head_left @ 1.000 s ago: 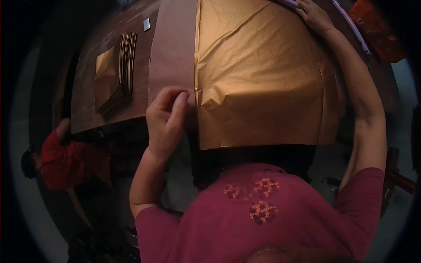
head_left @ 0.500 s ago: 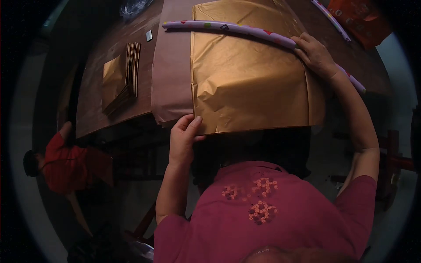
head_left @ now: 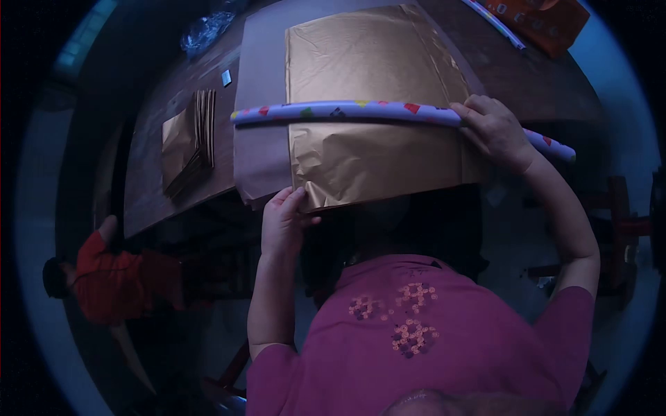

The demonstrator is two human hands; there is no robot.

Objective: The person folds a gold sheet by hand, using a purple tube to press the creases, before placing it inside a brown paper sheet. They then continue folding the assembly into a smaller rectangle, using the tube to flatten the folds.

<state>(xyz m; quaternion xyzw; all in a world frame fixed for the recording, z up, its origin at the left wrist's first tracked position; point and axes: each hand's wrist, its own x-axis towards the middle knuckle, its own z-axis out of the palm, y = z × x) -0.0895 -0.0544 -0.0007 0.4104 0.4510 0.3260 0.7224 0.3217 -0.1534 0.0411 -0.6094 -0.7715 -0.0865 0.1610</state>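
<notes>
Patterned lilac tube (head_left: 338,111) lies crosswise over gold paper sheet (head_left: 374,62) on table (head_left: 534,83); long axis left-right, both ends past sheet's sides. Right hand (head_left: 494,135) nearer, fingers curled round tube toward right end. Left hand (head_left: 281,216) pinches sheet's near-left corner, tube beyond, apart.

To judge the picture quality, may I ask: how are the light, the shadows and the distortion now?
Head view: dim, bluish light, black corners; head view: a dark shadow below the tube, on the gold paper; head view: the table looks bowed at right, likely from the lens; head view: the person in red is dim.
</notes>
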